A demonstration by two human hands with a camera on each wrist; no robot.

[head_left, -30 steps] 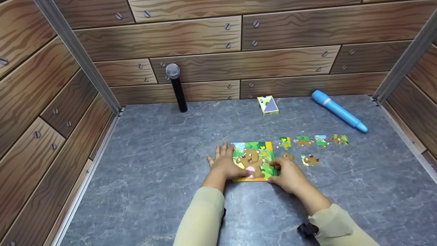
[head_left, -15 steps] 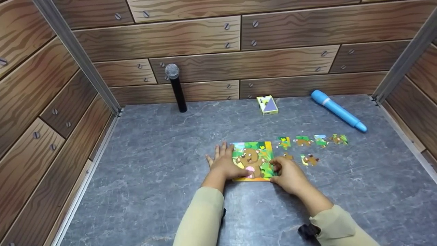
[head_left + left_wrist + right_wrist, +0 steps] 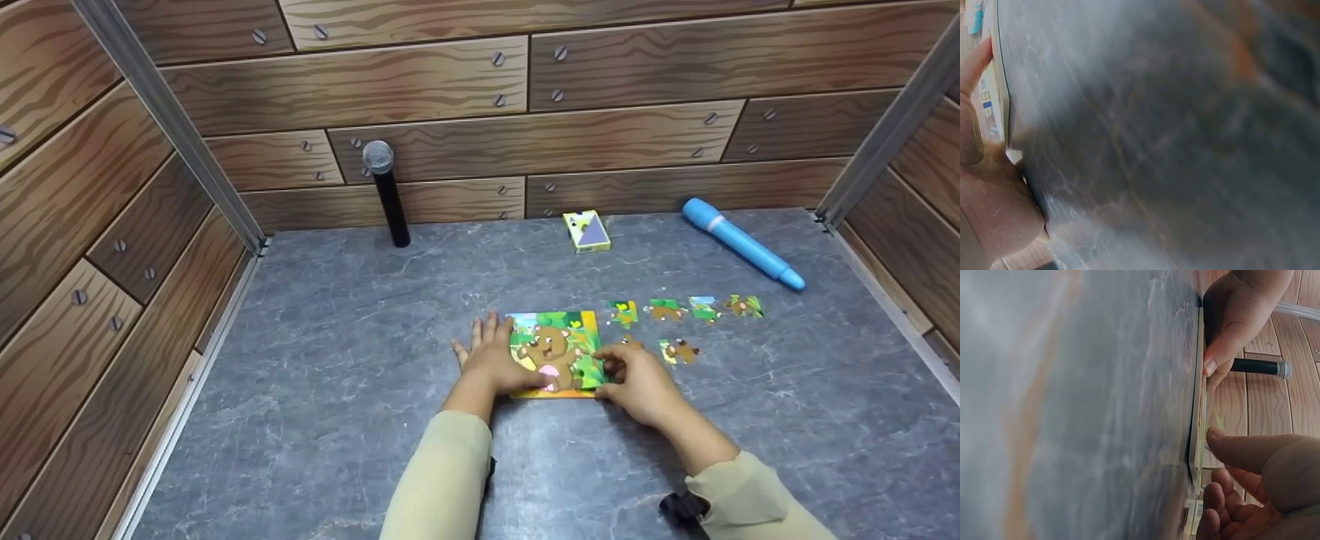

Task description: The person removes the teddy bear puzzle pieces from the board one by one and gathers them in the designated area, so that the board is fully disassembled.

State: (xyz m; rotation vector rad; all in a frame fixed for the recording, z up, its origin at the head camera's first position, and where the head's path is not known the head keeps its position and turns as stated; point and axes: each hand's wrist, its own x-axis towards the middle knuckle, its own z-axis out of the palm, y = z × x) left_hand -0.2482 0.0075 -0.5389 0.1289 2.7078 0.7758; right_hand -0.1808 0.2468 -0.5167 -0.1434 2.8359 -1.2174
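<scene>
Bear puzzle (image 3: 553, 343) looks part-done, six pieces (image 3: 680, 352) loose at right. Left hand (image 3: 491, 367) spread on it; right hand (image 3: 637, 385) grip: can't tell.

No legible text, labels, numbers or signs anywhere.

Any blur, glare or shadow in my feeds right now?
Head: bear puzzle fairly sharp, soft shadow on the table below the right hand; left wrist: table blurred at upper right, pale glare upper left; right wrist: table smeared at left, microphone clearer.
</scene>
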